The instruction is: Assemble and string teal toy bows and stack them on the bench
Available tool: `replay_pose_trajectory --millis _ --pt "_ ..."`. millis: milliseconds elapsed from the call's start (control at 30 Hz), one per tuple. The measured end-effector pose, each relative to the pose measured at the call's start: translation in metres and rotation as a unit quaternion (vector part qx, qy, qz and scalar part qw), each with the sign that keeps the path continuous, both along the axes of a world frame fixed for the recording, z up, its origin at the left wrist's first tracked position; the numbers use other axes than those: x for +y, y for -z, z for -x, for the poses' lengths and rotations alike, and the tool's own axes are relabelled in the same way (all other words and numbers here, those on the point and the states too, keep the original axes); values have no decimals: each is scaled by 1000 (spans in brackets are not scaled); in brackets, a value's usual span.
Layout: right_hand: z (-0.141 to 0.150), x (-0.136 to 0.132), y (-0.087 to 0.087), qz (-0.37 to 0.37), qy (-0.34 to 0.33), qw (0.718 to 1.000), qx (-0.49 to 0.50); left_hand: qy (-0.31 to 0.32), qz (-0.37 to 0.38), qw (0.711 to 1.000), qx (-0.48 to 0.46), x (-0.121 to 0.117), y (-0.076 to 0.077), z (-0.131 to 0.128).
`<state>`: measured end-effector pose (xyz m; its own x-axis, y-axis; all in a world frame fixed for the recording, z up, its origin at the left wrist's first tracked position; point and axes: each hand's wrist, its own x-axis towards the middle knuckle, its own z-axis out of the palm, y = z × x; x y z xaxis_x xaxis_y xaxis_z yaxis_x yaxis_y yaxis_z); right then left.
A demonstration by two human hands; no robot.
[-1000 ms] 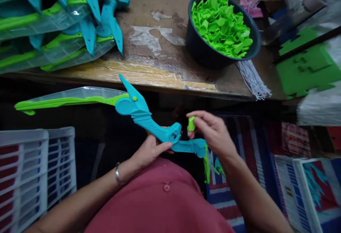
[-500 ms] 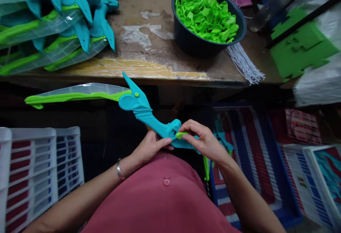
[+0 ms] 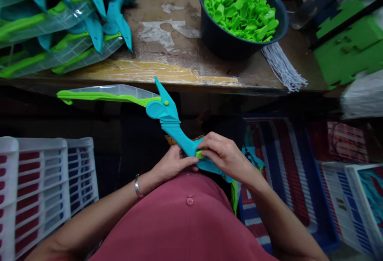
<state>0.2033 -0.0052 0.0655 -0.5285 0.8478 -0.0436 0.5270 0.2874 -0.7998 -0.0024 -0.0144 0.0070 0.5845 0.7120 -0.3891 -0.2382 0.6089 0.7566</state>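
A turquoise plastic toy body (image 3: 171, 113), shaped like a bow, lies in front of my red shirt. A green-edged clear wing (image 3: 115, 93) reaches left from it; another green-edged part hangs low at its right end. My left hand (image 3: 172, 162) is closed round the middle of the body from below, its thumb at the front. With fingertips pinched, my right hand (image 3: 224, 154) holds a small bright green plastic piece (image 3: 199, 154) against the body. Fingers partly cover the spot where piece and body meet.
A dark bowl (image 3: 214, 42) of similar green pieces stands on the worn table (image 3: 182, 59). Several turquoise toys (image 3: 116, 22) are piled at the left. White strings (image 3: 284, 67) lie beside the bowl. Plastic crates flank me: a white one (image 3: 42, 189) left, a blue one (image 3: 317, 197) right.
The green piece has gone from beside the body's opening to over it, pressed against the body. Both hands and the toy body have shifted slightly right in view.
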Motion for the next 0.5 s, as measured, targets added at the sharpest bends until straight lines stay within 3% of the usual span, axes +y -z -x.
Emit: replay_pose_trajectory --millis 233,367,500 --pt "12 -8 9 -13 73 997 -18 -20 26 998 44 -1 5 -1" --pt "12 -11 17 -15 172 985 -25 -27 13 997 70 -2 6 -1" --pt "2 -8 31 141 164 976 11 -10 -27 997 75 -3 10 -1"
